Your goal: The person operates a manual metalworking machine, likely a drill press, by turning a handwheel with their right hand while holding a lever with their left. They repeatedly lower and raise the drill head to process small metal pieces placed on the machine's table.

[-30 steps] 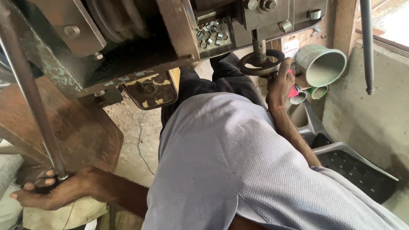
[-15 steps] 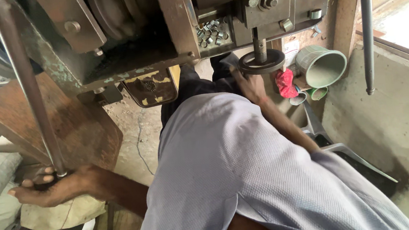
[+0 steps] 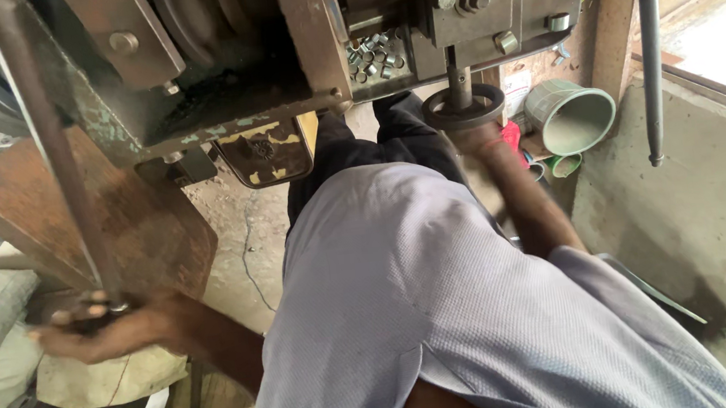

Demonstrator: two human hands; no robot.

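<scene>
Bolts (image 3: 373, 55) fill the press tray (image 3: 386, 76); green cup (image 3: 569, 117) lies tipped, empty.

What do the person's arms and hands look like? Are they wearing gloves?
No gloves: both the left hand and the right hand are bare. The forearms are bare too, below the short sleeves of a pale lavender-grey shirt. A thin red band circles the right wrist.

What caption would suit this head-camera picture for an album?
Left hand grips a press machine's long metal lever; right hand reaches under its round die.
</scene>
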